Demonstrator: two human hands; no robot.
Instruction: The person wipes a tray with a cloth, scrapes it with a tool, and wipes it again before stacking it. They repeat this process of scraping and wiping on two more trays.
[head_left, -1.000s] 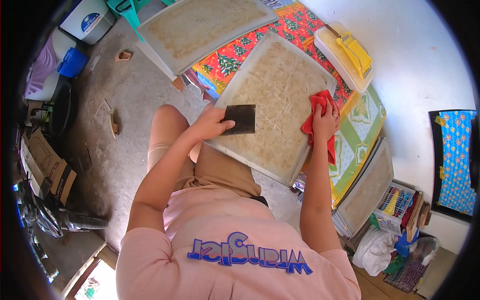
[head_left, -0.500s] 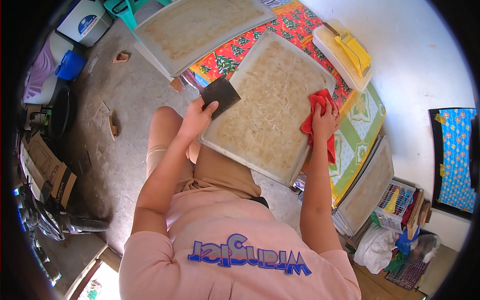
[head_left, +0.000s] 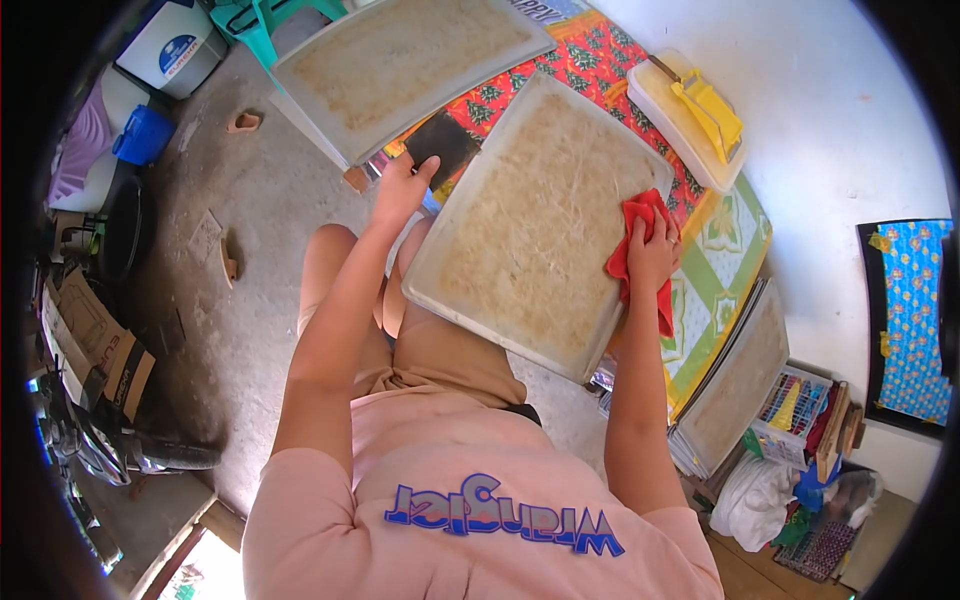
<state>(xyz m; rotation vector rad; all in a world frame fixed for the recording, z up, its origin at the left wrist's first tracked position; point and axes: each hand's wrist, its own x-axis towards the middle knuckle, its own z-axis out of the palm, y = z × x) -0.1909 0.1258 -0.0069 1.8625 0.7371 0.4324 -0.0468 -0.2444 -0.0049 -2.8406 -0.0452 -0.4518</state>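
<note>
My left hand [head_left: 403, 187] grips a dark, flat rectangular plate [head_left: 442, 148] by its near edge, thumb on top. The plate is beside the upper left edge of a large worn baking tray [head_left: 540, 225], in front of the red tablecloth. This tray has a pale rim and a brownish, scratched surface; it slants from the table toward my lap. My right hand [head_left: 652, 250] is closed over a bunched red cloth [head_left: 640, 215] at the tray's right edge. A second similar tray [head_left: 410, 75] lies farther off to the left.
A red tablecloth with tree prints [head_left: 590, 60] covers the table. Near the wall stands a white container [head_left: 655, 105] with a yellow-handled tool [head_left: 710, 115] on it. More trays [head_left: 735, 380] lean at the right, beside a basket [head_left: 785, 405]. A flattened carton [head_left: 95, 350] lies left.
My left hand has moved the dark plate away from me, from over the tray's left edge to beside its upper left. My right hand stays on the red cloth.
</note>
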